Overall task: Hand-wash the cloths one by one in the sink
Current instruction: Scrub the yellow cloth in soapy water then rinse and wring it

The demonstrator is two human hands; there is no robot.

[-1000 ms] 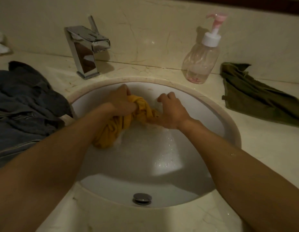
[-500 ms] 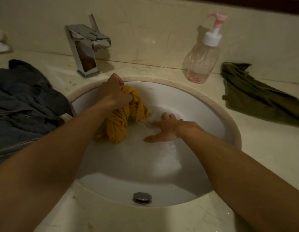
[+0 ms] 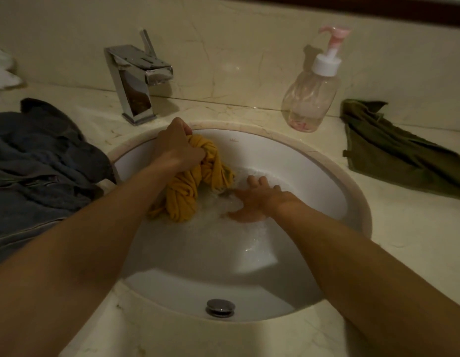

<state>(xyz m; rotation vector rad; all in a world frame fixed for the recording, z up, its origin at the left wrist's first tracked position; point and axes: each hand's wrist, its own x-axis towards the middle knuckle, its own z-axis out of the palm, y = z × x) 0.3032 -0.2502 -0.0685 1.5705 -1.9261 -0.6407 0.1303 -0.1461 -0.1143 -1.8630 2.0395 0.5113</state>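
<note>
Now right hand [image 3: 252, 199] has released the yellow cloth [image 3: 187, 194].

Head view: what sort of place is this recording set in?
Most likely a bathroom vanity: a round white sink sunk into a marble-look counter, a chrome tap behind it, and a pump bottle by the wall. The left hand grips a yellow cloth in the basin.

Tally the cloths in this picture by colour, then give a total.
Yellow cloth: 1
Grey cloth: 1
Green cloth: 1
Total: 3, leaving out the unclear white thing at far left.
</note>
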